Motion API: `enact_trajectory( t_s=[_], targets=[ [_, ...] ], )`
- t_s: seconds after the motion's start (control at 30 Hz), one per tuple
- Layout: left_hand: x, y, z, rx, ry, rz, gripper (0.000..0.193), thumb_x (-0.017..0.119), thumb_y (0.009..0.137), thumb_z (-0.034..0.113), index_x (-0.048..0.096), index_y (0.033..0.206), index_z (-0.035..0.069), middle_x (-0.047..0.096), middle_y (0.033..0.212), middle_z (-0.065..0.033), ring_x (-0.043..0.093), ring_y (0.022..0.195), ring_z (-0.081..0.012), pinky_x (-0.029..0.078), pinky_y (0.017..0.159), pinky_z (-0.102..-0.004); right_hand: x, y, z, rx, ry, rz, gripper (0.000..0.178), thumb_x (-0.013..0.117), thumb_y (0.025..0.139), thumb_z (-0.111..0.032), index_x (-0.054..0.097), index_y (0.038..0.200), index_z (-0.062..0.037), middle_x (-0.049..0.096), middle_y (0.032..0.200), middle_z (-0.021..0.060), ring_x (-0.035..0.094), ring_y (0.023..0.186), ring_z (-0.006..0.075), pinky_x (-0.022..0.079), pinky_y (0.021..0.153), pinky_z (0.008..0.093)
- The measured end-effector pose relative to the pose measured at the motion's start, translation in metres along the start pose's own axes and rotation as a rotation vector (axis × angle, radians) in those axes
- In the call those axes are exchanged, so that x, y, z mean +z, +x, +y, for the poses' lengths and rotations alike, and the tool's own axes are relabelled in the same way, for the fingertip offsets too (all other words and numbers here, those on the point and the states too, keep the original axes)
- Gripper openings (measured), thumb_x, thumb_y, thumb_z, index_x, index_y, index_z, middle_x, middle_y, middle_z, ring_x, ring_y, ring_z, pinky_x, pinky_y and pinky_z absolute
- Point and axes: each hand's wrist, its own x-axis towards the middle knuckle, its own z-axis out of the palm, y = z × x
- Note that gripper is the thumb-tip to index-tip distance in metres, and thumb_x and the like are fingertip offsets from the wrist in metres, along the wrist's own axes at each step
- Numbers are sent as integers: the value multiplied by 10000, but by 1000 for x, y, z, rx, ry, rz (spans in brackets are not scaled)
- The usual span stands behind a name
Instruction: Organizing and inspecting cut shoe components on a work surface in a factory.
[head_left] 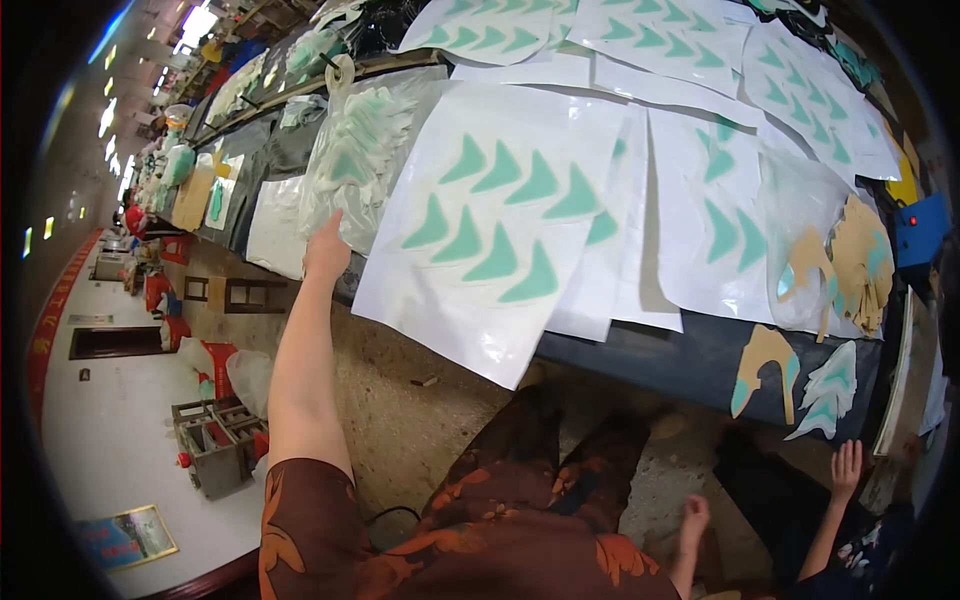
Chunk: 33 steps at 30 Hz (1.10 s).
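My left hand (327, 252) reaches forward with its index finger stretched out onto the edge of a clear plastic bag (385, 200). Stacked teal-and-white curved pieces (360, 150) show through the bag, and nothing appears gripped in that hand. To its right lies a large white sheet (400, 290) bearing rows of teal boomerang-shaped pieces (485, 190); its near corner hangs over the table edge. Low beside my body, away from the table, my right hand (693, 515) has its fingers curled, with no object visible in it.
More white sheets (690, 270) with teal shapes overlap across the dark table (640, 360). Tan curved cutouts (768, 365) and teal-and-white pieces (830, 385) lie at its right end, near a blue box (922, 232). Another person's hand (847, 468) is at the lower right. A wooden stool (250, 295) stands left.
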Motion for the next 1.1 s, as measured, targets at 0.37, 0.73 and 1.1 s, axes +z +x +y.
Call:
enact_trajectory(
  t_s=[0.37,0.73,1.1],
  targets=[
    [30,84,-35,106,16,-78,631,407,764,85,285,1351,280,518,1132,-169,510,1039,-338,406,858,-472,144,-127,31,363,7,-283,138,543,824,-73,572,956,-50,576,771,-9,531,643,83,417,555,222],
    [99,165,-88,551,-241,116,668,449,684,4,345,1333,124,575,842,-247,555,688,-336,451,649,-424,162,-145,32,319,118,-76,168,562,828,-150,583,975,-71,587,815,11,549,698,105,439,607,242],
    [82,159,-46,452,-262,-93,712,317,688,-82,286,1365,137,434,1270,-193,488,1058,-351,391,851,-368,182,-163,57,297,185,-47,197,556,835,-131,565,1008,-37,578,827,20,527,714,104,439,641,251]
  ],
)
